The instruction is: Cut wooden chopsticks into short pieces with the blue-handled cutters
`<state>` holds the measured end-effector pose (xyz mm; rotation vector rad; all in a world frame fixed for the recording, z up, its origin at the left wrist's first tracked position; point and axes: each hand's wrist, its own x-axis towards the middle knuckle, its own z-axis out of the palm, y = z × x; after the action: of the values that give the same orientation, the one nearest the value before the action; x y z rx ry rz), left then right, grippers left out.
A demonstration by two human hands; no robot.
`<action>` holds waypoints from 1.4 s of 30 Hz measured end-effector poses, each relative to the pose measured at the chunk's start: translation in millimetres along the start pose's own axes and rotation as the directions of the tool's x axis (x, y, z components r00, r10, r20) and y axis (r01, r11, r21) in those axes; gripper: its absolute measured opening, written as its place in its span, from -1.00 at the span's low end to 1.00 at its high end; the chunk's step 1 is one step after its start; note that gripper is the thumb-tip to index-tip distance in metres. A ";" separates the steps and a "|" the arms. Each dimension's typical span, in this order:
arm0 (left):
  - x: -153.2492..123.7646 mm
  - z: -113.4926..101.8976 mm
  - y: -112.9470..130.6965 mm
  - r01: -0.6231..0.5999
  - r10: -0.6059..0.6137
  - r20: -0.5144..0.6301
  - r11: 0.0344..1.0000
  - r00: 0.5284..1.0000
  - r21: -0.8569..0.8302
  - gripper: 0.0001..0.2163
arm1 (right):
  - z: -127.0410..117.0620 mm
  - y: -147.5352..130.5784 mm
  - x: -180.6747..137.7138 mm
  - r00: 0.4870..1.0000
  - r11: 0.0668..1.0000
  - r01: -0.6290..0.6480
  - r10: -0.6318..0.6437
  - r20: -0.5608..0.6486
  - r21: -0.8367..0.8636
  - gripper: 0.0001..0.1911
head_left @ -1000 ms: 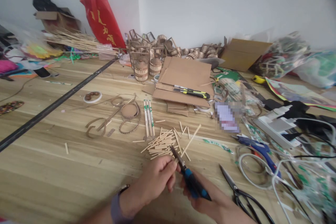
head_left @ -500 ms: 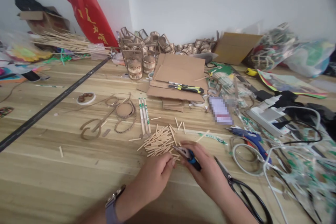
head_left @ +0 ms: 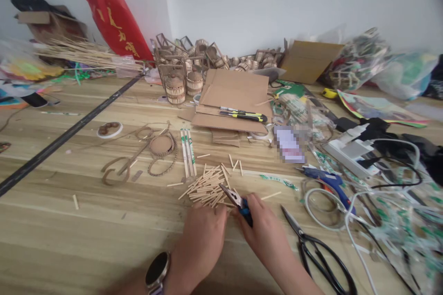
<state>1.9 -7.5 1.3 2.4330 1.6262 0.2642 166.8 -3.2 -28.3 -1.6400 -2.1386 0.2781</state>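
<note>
Pile of short sticks (head_left: 206, 189) on the surface, just beyond both hands, most lying aslant, near-left to far-right; left hand (head_left: 205, 233) nearer, at its near edge. Left fingers curled under; whether they hold anything, cannot tell. Right hand (head_left: 259, 223) closed around pliers (head_left: 238, 201), nose pointing away and leftward over the pile's right side. Versus half a second ago: left hand rolled knuckles-up, watch (head_left: 158, 270) face now showing.

A red bag (head_left: 116, 23) with gold lettering stands tilted before the pale wall (head_left: 277, 0), right of a cardboard box (head_left: 65, 30) topped with black plastic (head_left: 32, 1). A long black strip (head_left: 79, 126) crosses the table (head_left: 41, 239) diagonally; at right, a blue glue gun (head_left: 321, 175) lies near a white power strip (head_left: 346, 157).
</note>
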 end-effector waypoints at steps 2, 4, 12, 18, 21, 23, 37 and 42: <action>-0.7 -0.4 2.0 -0.018 0.018 -0.009 1.000 1.000 0.026 -0.73 | 2.2 0.0 -1.0 1.000 1.000 0.008 -0.008 -0.008 -0.016 -0.97; -1.0 1.0 4.5 -0.019 0.019 -0.001 0.999 1.000 0.034 -0.73 | 3.8 -1.5 -1.4 1.000 1.000 0.010 -0.010 -0.012 -0.030 -0.96; 3.7 -5.3 -8.1 0.065 -0.020 0.128 0.932 0.992 -0.357 -0.73 | -16.9 2.7 10.0 0.993 0.985 -0.035 0.015 0.117 0.171 -0.87; 10.0 -11.3 -23.2 0.373 -0.012 0.377 0.180 0.926 -0.910 -0.60 | -50.7 8.8 17.3 0.961 0.884 -0.081 -0.054 0.273 0.461 -0.83; 11.4 -4.0 -17.5 0.433 0.011 0.434 0.058 0.901 -0.899 -0.55 | -51.5 0.0 14.6 0.952 0.874 -0.058 -0.097 0.290 0.482 -0.93; 11.5 0.3 -14.1 0.449 0.033 0.450 0.035 0.892 -0.893 -0.53 | -48.7 -5.4 12.1 0.926 0.857 -0.044 -0.158 0.342 0.514 -0.86; 9.2 8.5 -15.1 0.526 0.223 0.524 0.054 0.822 -0.849 -0.54 | -34.4 0.3 7.4 0.907 0.840 0.051 -0.265 0.328 0.540 -0.40; 10.5 8.4 -16.3 0.535 0.173 0.516 -0.090 0.839 -0.840 -0.51 | -26.0 -2.5 8.2 0.977 0.846 0.122 -0.195 0.088 0.519 -0.54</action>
<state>-6.4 7.8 -10.7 0.8276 0.8028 0.5111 174.6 1.4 -2.5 -1.1558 -2.0420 0.8497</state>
